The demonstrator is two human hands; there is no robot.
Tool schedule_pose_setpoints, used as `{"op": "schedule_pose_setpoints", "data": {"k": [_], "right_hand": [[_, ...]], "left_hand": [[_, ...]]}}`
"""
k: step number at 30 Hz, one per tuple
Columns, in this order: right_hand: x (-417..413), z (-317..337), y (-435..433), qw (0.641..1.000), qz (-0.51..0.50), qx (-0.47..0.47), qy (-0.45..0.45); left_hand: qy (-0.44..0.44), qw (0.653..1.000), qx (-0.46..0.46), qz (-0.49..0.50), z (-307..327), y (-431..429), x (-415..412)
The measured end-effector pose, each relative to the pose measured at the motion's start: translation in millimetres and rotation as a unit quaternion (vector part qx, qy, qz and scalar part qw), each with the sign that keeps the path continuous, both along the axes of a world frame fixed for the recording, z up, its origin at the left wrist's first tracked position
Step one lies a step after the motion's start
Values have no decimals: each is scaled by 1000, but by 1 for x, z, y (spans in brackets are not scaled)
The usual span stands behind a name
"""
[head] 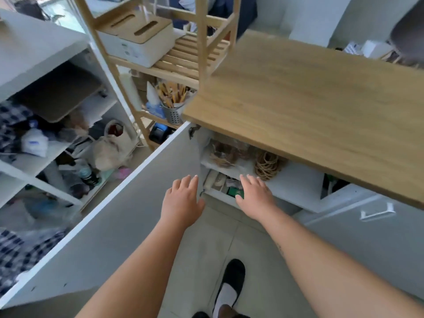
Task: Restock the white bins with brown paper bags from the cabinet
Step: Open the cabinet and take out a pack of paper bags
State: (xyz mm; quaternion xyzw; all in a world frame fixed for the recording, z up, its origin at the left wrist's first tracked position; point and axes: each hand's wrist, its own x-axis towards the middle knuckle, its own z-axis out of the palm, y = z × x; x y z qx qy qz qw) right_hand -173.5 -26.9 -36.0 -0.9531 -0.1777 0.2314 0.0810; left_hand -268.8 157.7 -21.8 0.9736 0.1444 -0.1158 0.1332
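The white cabinet under the wooden countertop [309, 106] stands open, its left door [128, 203] swung out toward me. Both my arms reach forward to it. My left hand [182, 198] is open with straight fingers, in front of the door's inner face near its free edge. My right hand [255, 196] is open too, fingers spread, hovering at the front of the lower shelf. The upper cabinet shelf [293, 177] carries a coil of brown cord [267, 165] and brownish bundles [223, 152]. No brown paper bag or white bin can be told apart.
A wooden rack [202, 53] with a white box [137, 40] and a cup of pencils [173, 104] stands behind the door. A cluttered white shelving unit [46, 143] fills the left. The right cabinet door [376, 212] is shut. My foot [229, 288] stands on the tiled floor.
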Motion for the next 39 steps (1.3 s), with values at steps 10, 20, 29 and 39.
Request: {"op": "schedule_pose_setpoints", "data": {"k": [10,20,29,39], "right_hand": [[61,-34,-34,996,-76,11,38],[75,-54,-31,980,-182,35,69],[86,-83,17,915,-347,161,130],[146,-184,39,742,-535,321,245]], "left_hand": [[58,996,-26,-58,-33,-26,82],[99,987,-51,-119,-61,-6,140],[101,984,-146,-19,-87,39,161],[82,848,-409,328,-176,39,222]]}}
